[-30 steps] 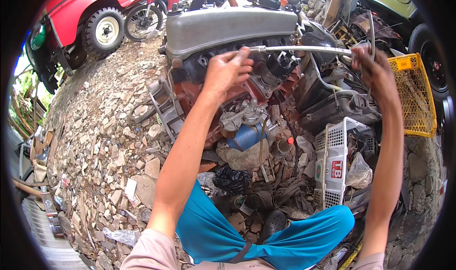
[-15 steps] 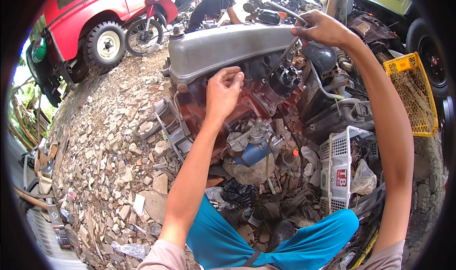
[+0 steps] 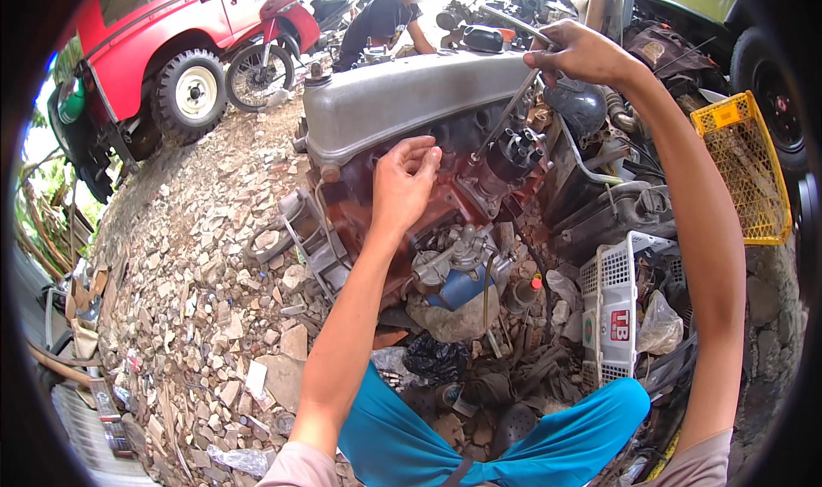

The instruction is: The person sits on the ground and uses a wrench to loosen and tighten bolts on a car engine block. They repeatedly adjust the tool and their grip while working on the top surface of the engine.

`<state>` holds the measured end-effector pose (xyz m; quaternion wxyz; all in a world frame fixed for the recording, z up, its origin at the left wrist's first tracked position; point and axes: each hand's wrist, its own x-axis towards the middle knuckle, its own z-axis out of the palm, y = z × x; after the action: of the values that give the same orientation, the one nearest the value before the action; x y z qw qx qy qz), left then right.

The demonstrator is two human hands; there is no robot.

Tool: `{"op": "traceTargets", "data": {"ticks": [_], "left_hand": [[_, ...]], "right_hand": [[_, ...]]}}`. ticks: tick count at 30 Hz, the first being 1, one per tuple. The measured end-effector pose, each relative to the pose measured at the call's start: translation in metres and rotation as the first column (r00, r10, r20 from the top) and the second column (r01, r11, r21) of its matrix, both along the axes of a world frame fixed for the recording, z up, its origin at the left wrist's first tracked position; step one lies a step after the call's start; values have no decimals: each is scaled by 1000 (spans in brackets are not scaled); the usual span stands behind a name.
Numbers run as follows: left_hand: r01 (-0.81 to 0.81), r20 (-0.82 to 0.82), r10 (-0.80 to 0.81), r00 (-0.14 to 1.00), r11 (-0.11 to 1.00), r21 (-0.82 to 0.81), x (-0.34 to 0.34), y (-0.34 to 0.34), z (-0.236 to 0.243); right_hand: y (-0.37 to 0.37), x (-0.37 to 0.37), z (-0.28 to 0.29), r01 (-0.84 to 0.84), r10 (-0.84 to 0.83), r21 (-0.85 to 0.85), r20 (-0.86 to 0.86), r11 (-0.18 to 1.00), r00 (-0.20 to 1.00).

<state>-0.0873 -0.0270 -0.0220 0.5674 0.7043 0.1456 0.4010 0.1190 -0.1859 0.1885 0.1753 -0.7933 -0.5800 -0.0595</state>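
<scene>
A T-handle wrench (image 3: 512,110) slants down across the upper right of an engine block (image 3: 360,196), its lower end at a bolt beside the black distributor (image 3: 514,155). Closed around its crossbar is my right hand (image 3: 575,52), near the end of the grey valve cover (image 3: 411,93). My left hand (image 3: 404,179) hovers in front of the block's side, below that cover. Its fingers are loosely bent, the thumb a little apart, and nothing shows in them. Below the distributor sit a metal fuel pump (image 3: 458,251) and a blue oil filter (image 3: 461,288).
A white crate (image 3: 610,316) of parts stands at right, with a yellow crate (image 3: 743,166) beyond it. Rubble (image 3: 205,264) covers the ground at left. A bottle (image 3: 522,294) stands near the engine. Behind it, another person (image 3: 377,29) sits by a red motorcycle (image 3: 282,24).
The whole view has shifted slightly. My left hand sits a little lower against the block, its fingers still loosely bent. My right hand keeps its grip on the wrench, which looks almost unmoved.
</scene>
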Motion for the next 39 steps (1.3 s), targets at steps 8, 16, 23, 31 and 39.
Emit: {"op": "traceTargets", "data": {"ticks": [8,16,23,31,39], "left_hand": [[-16,-11,16,1000,1000,22,4,-1,-1],[-64,38,63,997,997,38,4,-4,-4],[-80,-37,88,995,977,195,2,-6,-5],[-86,46,73,996,849,522,45,-27,31],[0,-202,125,971,852,523,91,-39,83]], "right_hand": [[10,8,-7,-116,117,-39,18,993,993],[8,-1,7,254,-200,8,-593,967,780],[-2,-9,2,37,-10,59,-401,998,916],[-8,-13,22,-94,110,-63,347,994,931],[7,-40,32,395,-392,7,-116,919,913]]}}
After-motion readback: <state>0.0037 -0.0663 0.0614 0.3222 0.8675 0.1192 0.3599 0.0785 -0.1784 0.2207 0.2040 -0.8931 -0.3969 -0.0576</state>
